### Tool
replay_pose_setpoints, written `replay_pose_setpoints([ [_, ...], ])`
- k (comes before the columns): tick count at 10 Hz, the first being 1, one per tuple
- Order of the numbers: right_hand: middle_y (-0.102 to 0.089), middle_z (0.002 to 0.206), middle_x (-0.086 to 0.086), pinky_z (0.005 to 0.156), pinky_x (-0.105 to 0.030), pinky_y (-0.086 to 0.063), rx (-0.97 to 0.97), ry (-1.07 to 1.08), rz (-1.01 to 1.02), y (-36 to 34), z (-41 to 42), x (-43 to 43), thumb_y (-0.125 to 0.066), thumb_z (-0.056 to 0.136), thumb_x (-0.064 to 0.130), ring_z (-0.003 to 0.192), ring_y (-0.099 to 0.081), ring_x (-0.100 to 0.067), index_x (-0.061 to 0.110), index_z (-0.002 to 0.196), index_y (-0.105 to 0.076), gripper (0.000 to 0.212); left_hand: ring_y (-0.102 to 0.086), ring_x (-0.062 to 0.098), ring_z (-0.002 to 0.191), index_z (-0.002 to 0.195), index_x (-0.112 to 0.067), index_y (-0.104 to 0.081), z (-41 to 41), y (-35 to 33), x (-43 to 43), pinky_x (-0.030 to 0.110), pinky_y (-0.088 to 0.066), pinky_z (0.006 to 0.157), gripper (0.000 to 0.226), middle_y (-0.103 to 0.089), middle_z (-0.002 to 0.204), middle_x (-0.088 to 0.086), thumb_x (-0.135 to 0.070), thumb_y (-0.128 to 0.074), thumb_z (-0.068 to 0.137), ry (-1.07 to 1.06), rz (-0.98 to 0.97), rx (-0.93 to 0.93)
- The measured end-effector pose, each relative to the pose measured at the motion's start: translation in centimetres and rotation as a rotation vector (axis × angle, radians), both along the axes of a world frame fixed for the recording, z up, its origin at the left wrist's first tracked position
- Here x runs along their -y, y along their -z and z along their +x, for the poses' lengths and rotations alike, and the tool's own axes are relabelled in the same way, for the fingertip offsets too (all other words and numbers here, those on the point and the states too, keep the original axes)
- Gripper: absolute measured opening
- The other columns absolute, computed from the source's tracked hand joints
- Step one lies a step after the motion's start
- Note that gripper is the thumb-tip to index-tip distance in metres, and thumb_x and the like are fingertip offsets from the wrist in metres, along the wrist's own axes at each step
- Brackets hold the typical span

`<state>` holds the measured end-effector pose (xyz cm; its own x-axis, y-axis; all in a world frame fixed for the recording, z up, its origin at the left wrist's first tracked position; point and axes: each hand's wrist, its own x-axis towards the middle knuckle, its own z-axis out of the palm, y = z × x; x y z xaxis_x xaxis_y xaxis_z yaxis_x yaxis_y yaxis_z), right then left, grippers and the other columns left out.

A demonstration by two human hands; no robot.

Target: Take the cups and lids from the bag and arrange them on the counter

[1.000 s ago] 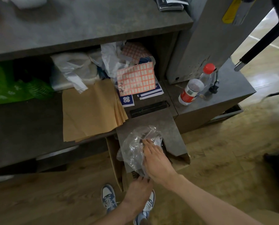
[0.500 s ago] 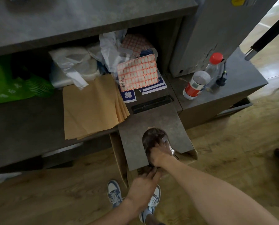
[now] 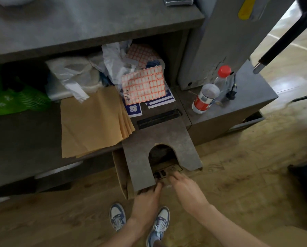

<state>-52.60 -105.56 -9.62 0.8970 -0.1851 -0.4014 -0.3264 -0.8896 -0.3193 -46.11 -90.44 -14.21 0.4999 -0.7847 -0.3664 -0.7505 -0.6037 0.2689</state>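
No cup or lid shows in the head view, and the clear plastic bag is out of sight. A grey board [image 3: 159, 136] with an arched cutout [image 3: 162, 155] lies over an open cardboard box [image 3: 120, 172] on the floor. My left hand [image 3: 147, 198] curls its blurred fingers over the box's near rim, right under the board's edge. My right hand [image 3: 184, 189] sits beside it, fingers spread and empty, tips at the cutout's open end. Dark contents inside the box cannot be made out.
The grey counter top [image 3: 77, 20] runs across the top. The shelf below holds brown paper bags [image 3: 92, 125], a red label sheet [image 3: 143, 85], white plastic bags [image 3: 74, 73] and a green bag [image 3: 9, 100]. A red-capped bottle [image 3: 205, 98] stands on a low ledge, right.
The clear plastic bag that my right hand pressed into the cutout has gone out of sight. My right hand has drawn back toward me, now empty. The left hand stays at the box's rim.
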Motion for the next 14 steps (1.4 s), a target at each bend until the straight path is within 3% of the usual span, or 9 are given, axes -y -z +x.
replay_pose_setpoints([
  [1, -0.068, 0.099, -0.013, 0.063, -0.038, -0.057, -0.142, -0.093, -0.144, -0.2, 0.8, -0.6, -0.073, 0.073, 0.001, 0.090, -0.067, -0.028, 0.008, 0.094, -0.072, 0.022, -0.066, 0.020, 0.054, 0.099, -0.011, -0.064, -1.2, -0.2, 1.8, 0.028, -0.045, 0.035, 0.046, -0.075, 0.096, 0.011, -0.016, -0.084, 0.058, 0.027, 0.035, 0.084],
  [2, -0.065, 0.111, -0.016, 0.075, -0.040, -0.054, -0.119, -0.070, -0.194, -0.4, 3.1, -0.8, -0.054, 0.090, 0.004, 0.102, -0.064, -0.032, 0.004, 0.108, -0.068, 0.023, -0.069, 0.026, 0.077, 0.109, -0.003, -0.069, -1.4, -2.5, 3.8, 0.036, -0.051, 0.052, 0.036, -0.068, 0.099, 0.015, -0.015, -0.077, 0.075, 0.033, 0.138, 0.053],
  [3, -0.059, 0.123, -0.017, 0.083, -0.039, -0.051, -0.183, -0.098, -0.238, 0.1, 4.1, -1.1, -0.042, 0.095, 0.001, 0.112, -0.059, -0.033, 0.003, 0.119, -0.062, 0.031, -0.056, 0.031, 0.117, 0.146, -0.006, -0.038, -1.2, -3.1, 3.5, 0.040, -0.046, 0.090, 0.045, -0.053, 0.134, 0.015, -0.011, -0.039, 0.102, 0.057, 0.258, 0.054],
  [4, -0.057, 0.124, -0.017, 0.081, -0.040, -0.051, -0.187, -0.085, -0.248, 0.7, 4.5, -1.0, -0.047, 0.093, 0.001, 0.109, -0.060, -0.033, 0.004, 0.123, -0.058, 0.032, -0.054, 0.029, 0.124, 0.147, -0.015, -0.038, -0.2, -2.0, 0.2, 0.041, -0.040, 0.103, 0.044, -0.057, 0.134, 0.009, -0.017, -0.035, 0.103, 0.002, 0.237, 0.030],
  [5, -0.057, 0.123, -0.017, 0.082, -0.041, -0.053, -0.173, -0.061, -0.240, 1.3, 4.8, -0.9, -0.050, 0.094, 0.003, 0.109, -0.060, -0.033, 0.004, 0.125, -0.054, 0.031, -0.064, 0.028, 0.119, 0.115, -0.022, -0.073, 2.4, -0.6, -4.2, 0.043, -0.022, 0.119, 0.038, -0.073, 0.118, 0.007, -0.026, -0.072, 0.077, -0.007, 0.164, 0.135],
  [6, -0.057, 0.124, -0.021, 0.082, -0.042, -0.054, -0.170, -0.060, -0.261, 1.7, 5.3, -1.5, -0.047, 0.095, -0.001, 0.115, -0.056, -0.035, 0.000, 0.124, -0.055, 0.030, -0.065, 0.028, 0.119, 0.115, -0.013, -0.075, 4.7, 1.2, -7.1, 0.047, -0.015, 0.117, 0.051, -0.072, 0.120, 0.010, -0.024, -0.075, 0.065, 0.056, 0.148, 0.229],
  [8, -0.059, 0.120, -0.019, 0.085, -0.039, -0.053, -0.155, -0.095, -0.304, 1.8, 7.7, -0.4, -0.061, 0.088, 0.000, 0.109, -0.058, -0.033, 0.000, 0.123, -0.057, 0.035, -0.072, 0.017, 0.101, 0.105, -0.020, -0.077, 9.3, -0.1, -6.6, 0.031, -0.061, 0.071, 0.057, -0.076, 0.108, 0.001, -0.014, -0.095, 0.052, -0.040, -0.007, 0.160],
  [10, -0.059, 0.123, -0.017, 0.090, -0.038, -0.053, -0.163, -0.085, -0.282, 1.1, 8.6, -0.7, -0.065, 0.085, 0.000, 0.111, -0.058, -0.031, 0.002, 0.124, -0.057, 0.041, -0.061, 0.017, 0.119, 0.124, -0.026, -0.066, 10.4, -2.3, -5.7, 0.032, -0.053, 0.094, 0.033, -0.067, 0.127, -0.001, -0.023, -0.064, 0.091, -0.073, -0.048, 0.069],
  [14, -0.069, 0.092, -0.005, 0.072, -0.038, -0.053, 0.128, -0.026, -0.268, -10.9, 14.4, -0.5, -0.057, 0.090, 0.015, 0.088, -0.068, -0.026, 0.016, 0.096, -0.068, 0.012, -0.068, 0.012, 0.086, 0.106, -0.026, -0.066, 16.0, -14.0, -3.7, 0.030, -0.057, 0.075, 0.015, -0.070, 0.099, -0.005, -0.032, -0.058, 0.095, -0.063, -0.114, 0.104],
])
